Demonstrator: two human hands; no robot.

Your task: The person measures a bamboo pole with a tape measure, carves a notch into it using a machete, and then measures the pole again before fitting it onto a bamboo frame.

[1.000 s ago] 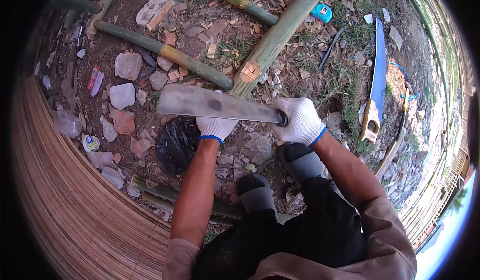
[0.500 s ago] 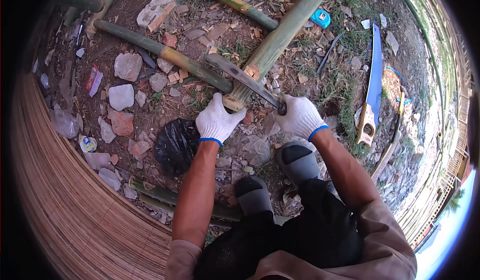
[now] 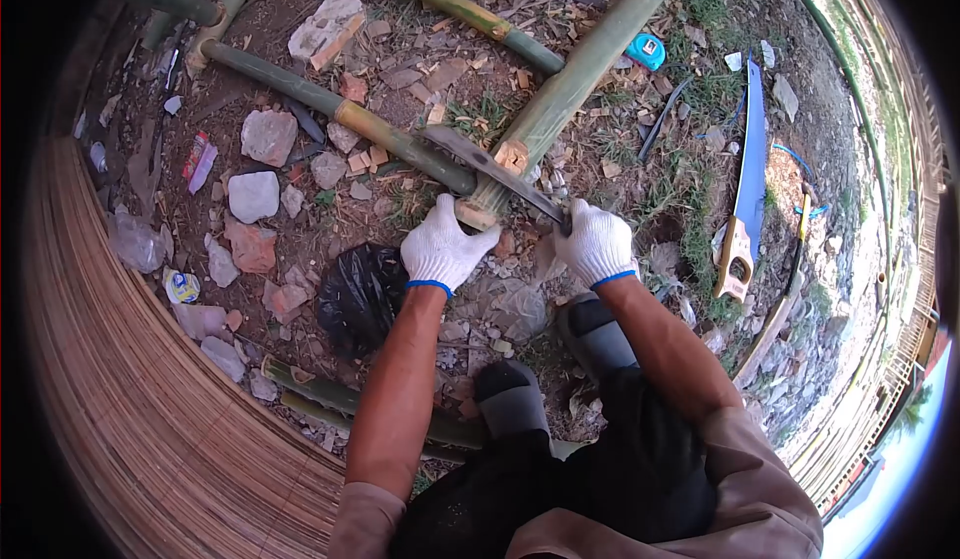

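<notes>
At the far left, well apart from the left grip, there is a stack of thin slats (image 3: 150, 389). To the right of it, on the ground, lie a pink wrapper (image 3: 199, 161) and a pale stone (image 3: 253, 197), both left of the left grip and somewhat beyond it. A black plastic bag (image 3: 362, 299) lies just beside the left grip, on its left and nearer to the person. A thinner bamboo (image 3: 360, 121) comes from the upper left and ends just beyond the left grip.

The left grip (image 3: 443, 244), in a white glove, is half open, with thumb and fingers at the two sides of the near end of a thick bamboo pole (image 3: 575, 84); how firmly it holds, I cannot tell. The knife (image 3: 480, 159) lies across this pole, between the pale notch and the left grip. The right grip (image 3: 597, 242), also gloved, is closed around the knife's handle.

Beyond the right grip, to its right, is a turquoise tape measure (image 3: 646, 52). Farther right of this grip lies a saw (image 3: 745, 174) with a blue blade.
</notes>
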